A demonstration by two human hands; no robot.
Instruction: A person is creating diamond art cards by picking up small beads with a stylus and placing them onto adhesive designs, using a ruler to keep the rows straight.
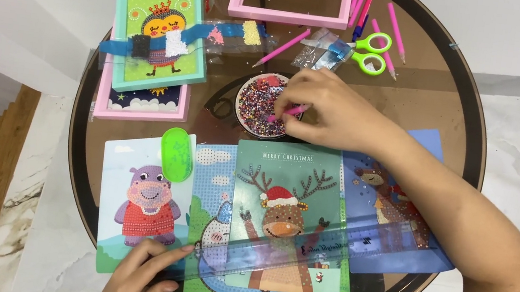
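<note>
Round glass table, crowded, white floor around. Your right hand pinches a pink pen, tip dipped into the bead dish beside the reindeer card. Your left hand presses flat, fingers spread, on a clear ruler so it pins the cards down. The cards overhang the near rim; free room is only at the right edge, near the scissors.

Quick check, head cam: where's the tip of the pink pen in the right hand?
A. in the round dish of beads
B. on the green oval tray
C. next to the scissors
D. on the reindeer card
A: the right hand holds the pink pen with its tip down among the mixed beads in the round dish, above the reindeer card.
</note>
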